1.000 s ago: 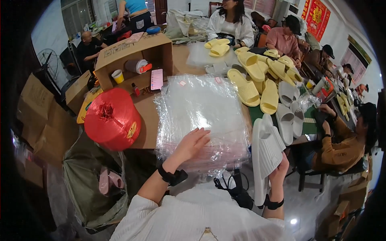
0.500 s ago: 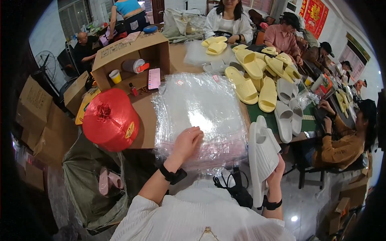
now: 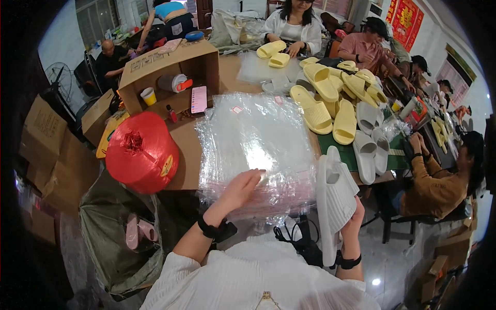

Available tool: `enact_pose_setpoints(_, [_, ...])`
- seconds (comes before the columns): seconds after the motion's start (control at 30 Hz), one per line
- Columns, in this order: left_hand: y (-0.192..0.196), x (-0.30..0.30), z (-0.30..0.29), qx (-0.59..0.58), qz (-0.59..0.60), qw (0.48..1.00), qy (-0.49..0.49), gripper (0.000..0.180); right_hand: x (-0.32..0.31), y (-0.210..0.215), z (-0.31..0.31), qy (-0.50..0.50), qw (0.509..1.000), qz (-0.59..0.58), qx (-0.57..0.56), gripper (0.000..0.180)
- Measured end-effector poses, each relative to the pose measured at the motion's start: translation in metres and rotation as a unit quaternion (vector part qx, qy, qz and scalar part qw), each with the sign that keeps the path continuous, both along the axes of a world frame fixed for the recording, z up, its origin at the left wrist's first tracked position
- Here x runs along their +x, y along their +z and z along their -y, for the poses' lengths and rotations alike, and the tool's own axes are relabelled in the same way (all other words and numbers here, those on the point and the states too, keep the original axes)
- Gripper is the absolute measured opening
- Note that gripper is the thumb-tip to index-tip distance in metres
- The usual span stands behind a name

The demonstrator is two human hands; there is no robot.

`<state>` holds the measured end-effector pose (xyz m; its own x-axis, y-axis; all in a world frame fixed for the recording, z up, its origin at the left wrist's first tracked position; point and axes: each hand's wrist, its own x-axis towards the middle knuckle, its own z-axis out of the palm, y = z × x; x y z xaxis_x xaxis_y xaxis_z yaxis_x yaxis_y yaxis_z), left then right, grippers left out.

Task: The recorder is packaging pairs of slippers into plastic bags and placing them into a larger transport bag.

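Observation:
My left hand point(image 3: 242, 189) lies on a stack of clear plastic bags point(image 3: 248, 129) with pinkish edges near me. Its fingers are stretched out, close together, on the top bag. At the table's near right edge, my right hand point(image 3: 353, 216) grips a pair of white slippers point(image 3: 338, 194), held upright with the soles toward the left. Part of that hand is hidden behind the slippers. Just beyond them, light grey slippers point(image 3: 365, 157) rest on a green mat point(image 3: 398, 160). Yellow slippers point(image 3: 312, 111) are heaped behind the bags.
A roll of red plastic twine point(image 3: 139, 155) sits left of the bags. Behind it, an open cardboard box point(image 3: 170, 62) holds cups, with a phone point(image 3: 199, 99) in front. Pink slippers point(image 3: 140, 232) lie in a dark green sack point(image 3: 113, 268). Co-workers sit behind and to the right.
My left hand has slid slightly toward me and turned on the top bag. The slippers in my right hand have barely moved. The co-worker opposite now reaches to the yellow slippers.

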<state>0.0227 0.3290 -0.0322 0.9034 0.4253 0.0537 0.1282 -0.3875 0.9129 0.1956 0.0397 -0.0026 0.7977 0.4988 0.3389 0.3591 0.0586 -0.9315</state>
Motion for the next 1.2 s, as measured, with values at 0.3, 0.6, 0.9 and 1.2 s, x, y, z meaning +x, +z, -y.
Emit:
enact_pose_setpoints(0.3, [0.008,0.019,-0.019,-0.214,-0.008,0.977,0.022,0.044,-0.018,0.03,-0.044,0.237,0.951,0.172,-0.099,0.033])
enact_pose_setpoints(0.6, [0.034,0.01,-0.001,0.025,0.042,0.997,-0.057,0.041,-0.015,0.013,-0.062,0.122,0.885,0.344,-0.29,0.015])
enact_pose_setpoints(0.9, [0.054,0.014,0.052,0.329,0.101,0.932,-0.11,0.044,-0.023,0.009,-0.107,0.104,0.889,0.342,-0.287,0.015])
enact_pose_setpoints(1.2, [0.076,0.002,0.039,0.288,0.096,0.941,-0.153,0.046,-0.017,-0.052,-0.147,0.126,0.823,0.505,-0.228,0.035])
